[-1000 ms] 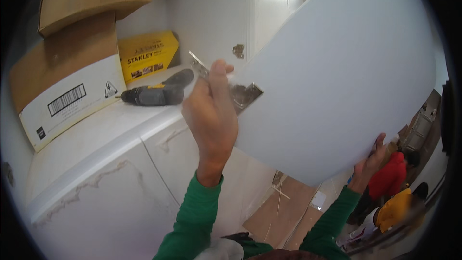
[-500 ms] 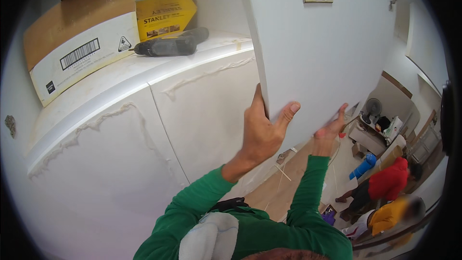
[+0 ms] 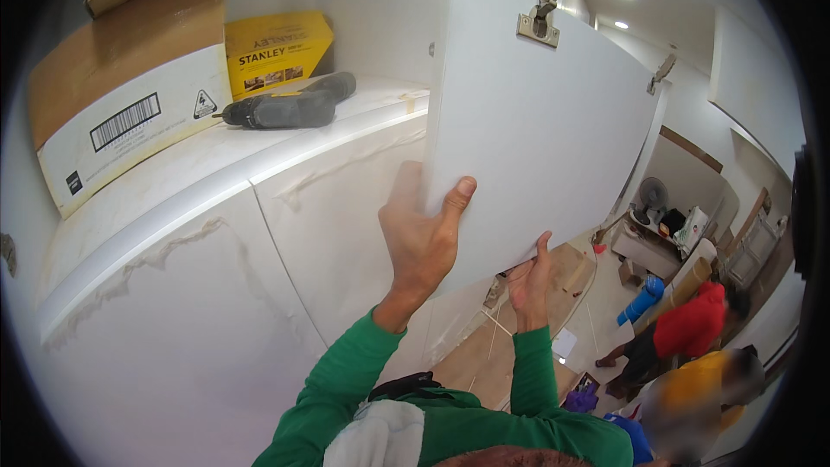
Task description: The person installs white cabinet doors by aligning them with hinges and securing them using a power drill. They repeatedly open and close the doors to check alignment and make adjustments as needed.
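I hold a white panel [image 3: 536, 130] upright in front of me, its left end facing me. My left hand [image 3: 419, 233] is closed round that end low down, thumb on the front face. My right hand [image 3: 532, 281] grips the bottom edge farther along, fingers partly behind it. Metal hinges stick up from the panel's top edge, a near one [image 3: 540, 28] and a far one [image 3: 659, 76]. To the left, a black cordless drill [image 3: 281, 108] lies on a white ledge [image 3: 117, 225] beside a yellow box [image 3: 277, 52] and cardboard boxes [image 3: 125, 104].
White cabinet fronts [image 3: 181, 311] are below the ledge. Down at the right, two co-workers in red [image 3: 692, 324] and yellow [image 3: 692, 385] bend over, near a blue cylinder [image 3: 640, 298], a fan [image 3: 653, 195] on a low unit and leaning boards. A white cabinet [image 3: 752, 95] hangs upper right.
The panel has turned from slanting, with my left hand near a hinge, to upright with hinges on top. My left hand now grips its end; over the last half second both hands moved slightly left.
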`<state>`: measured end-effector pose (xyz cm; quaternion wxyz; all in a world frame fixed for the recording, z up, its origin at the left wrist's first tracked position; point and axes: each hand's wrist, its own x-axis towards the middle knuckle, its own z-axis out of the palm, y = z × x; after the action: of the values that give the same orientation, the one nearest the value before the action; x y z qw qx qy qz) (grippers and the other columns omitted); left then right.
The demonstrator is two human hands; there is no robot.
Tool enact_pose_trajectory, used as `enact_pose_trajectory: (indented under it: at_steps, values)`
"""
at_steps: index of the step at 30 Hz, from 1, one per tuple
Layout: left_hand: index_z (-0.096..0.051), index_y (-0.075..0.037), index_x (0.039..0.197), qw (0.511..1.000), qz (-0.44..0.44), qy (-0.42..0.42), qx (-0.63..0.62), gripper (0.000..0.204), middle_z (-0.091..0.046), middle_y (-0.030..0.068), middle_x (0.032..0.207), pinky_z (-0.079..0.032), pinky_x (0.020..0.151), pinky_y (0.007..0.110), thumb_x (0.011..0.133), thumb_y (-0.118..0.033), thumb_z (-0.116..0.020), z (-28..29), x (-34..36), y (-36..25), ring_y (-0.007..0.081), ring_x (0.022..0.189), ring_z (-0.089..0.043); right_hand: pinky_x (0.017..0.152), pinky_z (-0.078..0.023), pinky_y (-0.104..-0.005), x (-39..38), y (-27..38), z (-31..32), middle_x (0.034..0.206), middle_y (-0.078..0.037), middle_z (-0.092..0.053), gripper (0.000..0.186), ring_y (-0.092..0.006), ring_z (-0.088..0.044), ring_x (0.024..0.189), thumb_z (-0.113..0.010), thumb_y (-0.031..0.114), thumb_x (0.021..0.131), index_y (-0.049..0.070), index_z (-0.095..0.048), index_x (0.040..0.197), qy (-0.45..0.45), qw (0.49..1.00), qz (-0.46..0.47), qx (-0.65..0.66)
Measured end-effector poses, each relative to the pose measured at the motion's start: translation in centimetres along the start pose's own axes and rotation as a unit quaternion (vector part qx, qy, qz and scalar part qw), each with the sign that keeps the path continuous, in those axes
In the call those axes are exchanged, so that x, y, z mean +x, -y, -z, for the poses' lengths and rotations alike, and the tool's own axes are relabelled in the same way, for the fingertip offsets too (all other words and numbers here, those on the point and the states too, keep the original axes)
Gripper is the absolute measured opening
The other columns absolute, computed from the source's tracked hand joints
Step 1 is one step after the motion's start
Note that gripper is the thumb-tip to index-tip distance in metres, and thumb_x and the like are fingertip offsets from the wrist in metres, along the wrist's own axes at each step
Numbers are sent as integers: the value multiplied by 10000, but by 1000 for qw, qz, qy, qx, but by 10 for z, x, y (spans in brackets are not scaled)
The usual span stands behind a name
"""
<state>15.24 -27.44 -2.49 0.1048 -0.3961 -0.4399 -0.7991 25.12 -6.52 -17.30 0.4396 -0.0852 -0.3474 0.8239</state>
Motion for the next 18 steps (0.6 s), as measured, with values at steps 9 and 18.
enact_pose_trajectory:
  at_steps: [9,18]
  values:
    - [-672,30,1066,993,-12,41,112,273,-740,141,833,-557,725,360,987,-165,-846,5,10,-1,186,750,-671,1204,-515,-464,-40,-43,5,1641,-142,-558,826,-287,-598,1459,-488,672,1127,49,-397,1661,7,998,-55,12]
    - [-697,33,1071,964,-8,165,207,253,-711,42,816,-466,661,265,1064,-206,-781,13,8,-6,76,719,-575,1334,-371,-488,-89,-118,18,1732,-151,-417,962,-312,-440,1587,-497,750,1073,28,-329,1687,8,972,-201,122]
